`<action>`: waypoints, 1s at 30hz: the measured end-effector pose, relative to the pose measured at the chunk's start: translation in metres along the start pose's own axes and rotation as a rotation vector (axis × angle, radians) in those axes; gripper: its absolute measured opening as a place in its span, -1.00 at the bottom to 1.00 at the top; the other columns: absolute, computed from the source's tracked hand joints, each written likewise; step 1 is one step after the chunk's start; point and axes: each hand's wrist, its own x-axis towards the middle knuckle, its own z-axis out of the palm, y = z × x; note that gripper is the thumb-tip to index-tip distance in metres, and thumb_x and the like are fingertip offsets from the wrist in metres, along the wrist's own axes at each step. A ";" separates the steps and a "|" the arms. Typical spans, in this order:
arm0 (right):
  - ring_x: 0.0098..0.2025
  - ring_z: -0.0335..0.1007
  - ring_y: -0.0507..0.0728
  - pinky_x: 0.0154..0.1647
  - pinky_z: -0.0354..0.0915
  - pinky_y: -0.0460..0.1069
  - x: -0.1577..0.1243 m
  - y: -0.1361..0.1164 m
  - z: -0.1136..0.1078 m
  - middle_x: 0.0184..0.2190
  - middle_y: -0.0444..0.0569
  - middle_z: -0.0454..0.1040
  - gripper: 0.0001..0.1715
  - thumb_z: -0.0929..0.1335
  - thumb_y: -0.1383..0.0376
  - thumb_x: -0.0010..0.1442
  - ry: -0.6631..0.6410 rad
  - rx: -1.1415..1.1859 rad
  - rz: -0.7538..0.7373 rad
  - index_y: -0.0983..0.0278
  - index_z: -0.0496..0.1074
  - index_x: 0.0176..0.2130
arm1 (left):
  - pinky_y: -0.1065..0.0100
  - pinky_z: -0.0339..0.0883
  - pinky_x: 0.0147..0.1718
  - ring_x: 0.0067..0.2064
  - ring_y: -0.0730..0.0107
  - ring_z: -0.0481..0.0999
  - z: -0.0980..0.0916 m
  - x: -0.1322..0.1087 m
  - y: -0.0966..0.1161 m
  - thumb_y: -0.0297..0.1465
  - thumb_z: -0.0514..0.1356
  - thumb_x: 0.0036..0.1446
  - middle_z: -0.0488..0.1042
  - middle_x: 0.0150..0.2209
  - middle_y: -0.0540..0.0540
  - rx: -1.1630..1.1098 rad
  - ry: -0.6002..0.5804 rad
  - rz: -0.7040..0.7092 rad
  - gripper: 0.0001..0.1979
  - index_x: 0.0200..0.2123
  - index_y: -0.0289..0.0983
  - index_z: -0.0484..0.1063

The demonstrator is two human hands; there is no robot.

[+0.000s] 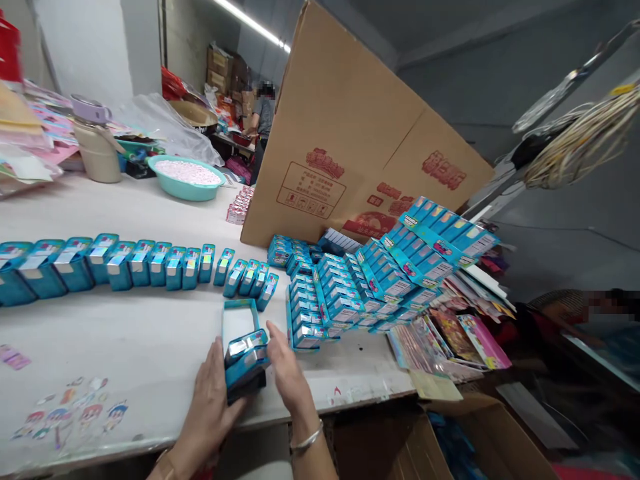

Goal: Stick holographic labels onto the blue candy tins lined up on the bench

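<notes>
An open blue cardboard tray (240,320) with a white inside lies on the table near its front edge. Two small shiny blue boxes (247,348) sit at its near end. My left hand (213,393) holds the tray, fingers along its left side and thumb across its near corner. On the other side, my right hand (289,373) is held with fingers stretched out, close against the small boxes' right ends; whether it touches them I cannot tell. A long curved row of upright blue boxes (175,267) runs leftward beyond the tray.
Filled blue trays (345,300) are stacked at the right, before a large cardboard carton (360,133). A turquoise basin (187,183) of pale pink pieces and a beige bottle (99,150) stand behind. Below right is an open carton (480,433). Another person (263,120) stands far back.
</notes>
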 end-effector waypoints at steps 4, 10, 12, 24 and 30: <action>0.30 0.33 0.32 0.36 0.20 0.17 0.010 0.015 -0.004 0.27 0.15 0.42 -0.17 0.44 -0.11 0.20 0.122 0.137 0.060 0.31 0.41 0.26 | -0.37 0.17 0.24 0.44 -0.46 0.06 0.005 0.004 -0.005 -0.26 0.19 0.25 -0.07 0.47 -0.57 0.102 -0.002 0.056 0.04 0.51 -0.33 -0.50; 0.22 0.38 0.31 0.28 0.28 0.16 -0.009 0.000 0.020 0.18 0.12 0.48 -0.32 0.47 0.09 0.22 0.283 -0.087 -0.006 0.25 0.42 0.25 | -0.31 0.20 0.24 0.44 -0.46 0.05 0.005 -0.003 -0.009 -0.30 0.22 0.18 -0.10 0.49 -0.54 0.200 -0.018 0.066 0.08 0.51 -0.31 -0.46; 0.21 0.37 0.33 0.30 0.25 0.20 -0.014 -0.007 0.023 0.14 0.11 0.50 -0.36 0.49 0.14 0.19 0.279 -0.199 -0.073 0.20 0.45 0.22 | -0.32 0.19 0.24 0.45 -0.43 0.05 0.004 -0.005 -0.010 -0.32 0.20 0.19 -0.08 0.49 -0.52 0.214 -0.049 0.045 0.07 0.51 -0.26 -0.49; 0.38 0.25 0.30 0.40 0.18 0.21 -0.011 0.052 0.033 0.34 0.13 0.33 -0.05 0.25 -0.30 0.29 0.042 0.476 -0.043 0.20 0.21 0.39 | -0.35 0.08 0.33 0.38 -0.27 0.27 -0.020 0.036 -0.023 -0.35 0.33 0.06 0.12 0.44 -0.46 -0.045 -0.275 0.188 0.24 0.50 -0.19 -0.56; 0.35 0.28 0.37 0.31 0.32 0.26 -0.033 0.071 0.043 0.27 0.15 0.41 0.01 0.13 -0.39 0.25 0.153 0.395 -0.069 0.19 0.32 0.33 | -0.32 -0.02 0.36 0.26 -0.19 0.46 -0.023 0.030 -0.032 -0.09 0.34 0.09 0.28 0.36 -0.47 0.018 -0.222 0.262 0.17 0.51 -0.25 -0.36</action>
